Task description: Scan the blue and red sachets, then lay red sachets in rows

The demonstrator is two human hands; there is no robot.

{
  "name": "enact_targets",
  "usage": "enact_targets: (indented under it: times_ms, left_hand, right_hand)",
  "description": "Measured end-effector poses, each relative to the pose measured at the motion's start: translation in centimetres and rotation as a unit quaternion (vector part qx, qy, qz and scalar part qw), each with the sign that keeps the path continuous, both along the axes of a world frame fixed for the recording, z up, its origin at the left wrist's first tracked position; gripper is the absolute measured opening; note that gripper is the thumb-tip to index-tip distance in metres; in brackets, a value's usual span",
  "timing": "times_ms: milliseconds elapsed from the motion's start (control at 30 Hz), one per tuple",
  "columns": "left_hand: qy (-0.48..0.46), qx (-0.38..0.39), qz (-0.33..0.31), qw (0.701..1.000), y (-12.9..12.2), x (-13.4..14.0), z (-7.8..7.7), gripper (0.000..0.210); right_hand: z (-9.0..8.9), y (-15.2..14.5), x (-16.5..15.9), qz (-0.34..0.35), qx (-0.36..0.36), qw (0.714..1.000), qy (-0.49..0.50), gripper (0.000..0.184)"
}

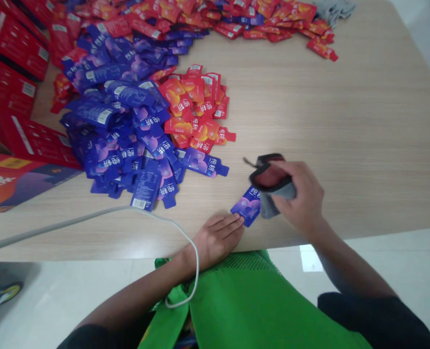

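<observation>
My left hand [218, 237] lies flat near the front edge of the table, fingers stretched out. Its fingertips touch the lower end of a single blue sachet [247, 207] with a purple fruit picture. My right hand [304, 196] is wrapped round a grey cloth item with a black rim [273, 182], held just over the sachet's right end. Its open mouth shows a reddish inside, and a short black strand sticks out to the left. The cloth hides part of the sachet. Left of my hands lies a heap of blue sachets [124, 131], with red sachets [196, 106] beside it.
More red sachets [273, 17] spread along the far side of the wooden table [327, 121]. A grey cloth [334, 10] lies at the back right. Red boxes [9, 92] stand at the left. A pale cable [109, 212] crosses the front left and passes over my left forearm.
</observation>
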State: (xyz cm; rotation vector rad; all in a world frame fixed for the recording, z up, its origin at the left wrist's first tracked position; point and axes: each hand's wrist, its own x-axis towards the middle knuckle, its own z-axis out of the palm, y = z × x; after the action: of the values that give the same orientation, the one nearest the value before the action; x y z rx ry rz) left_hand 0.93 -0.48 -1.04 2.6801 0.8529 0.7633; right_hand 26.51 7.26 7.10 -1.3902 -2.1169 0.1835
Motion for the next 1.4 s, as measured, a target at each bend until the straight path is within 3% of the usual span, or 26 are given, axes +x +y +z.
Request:
enact_targets:
  times_ms: [67, 133, 233, 333, 500, 633, 733, 833, 900, 1033, 1200, 1300, 1400]
  left_hand:
    - [0.002, -0.007, 0.002, 1.000, 0.1, 0.1, 0.2, 0.019]
    - [0.006, -0.016, 0.004, 1.000, 0.2, 0.1, 0.4, 0.015]
    - [0.006, -0.013, -0.006, 1.000, 0.3, 0.0, 0.6, 0.020]
    - [0.001, -0.003, -0.010, 1.000, 0.4, -0.2, 0.4, 0.026]
    - [0.001, -0.014, -0.006, 1.000, 0.3, -0.2, 0.1, 0.026]
    - [-0.006, -0.019, 0.001, 1.000, 0.2, -0.1, 0.2, 0.025]
    - [0.002, -0.016, 0.000, 1.000, 0.3, 0.0, 0.4, 0.023]
    - [0.014, -0.034, -0.009, 0.999, 0.4, 0.1, 0.4, 0.019]
    - [0.017, -0.048, -0.009, 0.999, 0.4, 0.0, 0.3, 0.024]
    - [0.011, -0.035, -0.011, 0.999, 0.4, -0.1, 0.3, 0.021]
    - [0.006, -0.025, -0.006, 1.000, 0.4, -0.2, 0.2, 0.027]
    - [0.002, -0.015, -0.004, 1.000, 0.3, -0.2, 0.1, 0.025]
    - [0.007, -0.012, -0.003, 1.000, 0.3, -0.1, 0.3, 0.024]
  right_hand:
    - [-1.1, -1.9, -2.5, 0.093, -0.054, 0.994, -0.037, 0.050]
    - [-2.9, -3.0, -4.1, 0.137, -0.080, 0.984, -0.077, 0.040]
    - [-5.3, -2.3, -3.7, 0.117, -0.087, 0.985, -0.097, 0.036]
    - [-6.1, 0.7, -0.7, 0.066, -0.096, 0.986, -0.118, 0.041]
    - [-4.0, 4.8, 4.1, -0.036, -0.051, 0.986, -0.153, 0.044]
    - [-0.5, 3.3, 3.0, -0.107, 0.026, 0.993, -0.050, 0.047]
    - [0.3, 0.2, -0.4, -0.002, -0.005, 1.000, -0.008, 0.046]
    - [-1.6, -2.6, -3.5, 0.133, -0.071, 0.988, -0.026, 0.042]
    - [-3.4, -3.4, -4.6, 0.162, -0.104, 0.980, -0.059, 0.038]
    - [-5.5, -2.5, -3.8, 0.123, -0.119, 0.981, -0.092, 0.039]
    - [-5.8, 1.8, 0.6, 0.068, -0.105, 0.986, -0.114, 0.044]
    - [-5.0, 4.3, 3.7, -0.005, -0.082, 0.986, -0.144, 0.043]
    - [-2.7, 4.8, 4.9, -0.086, -0.020, 0.992, -0.096, 0.044]
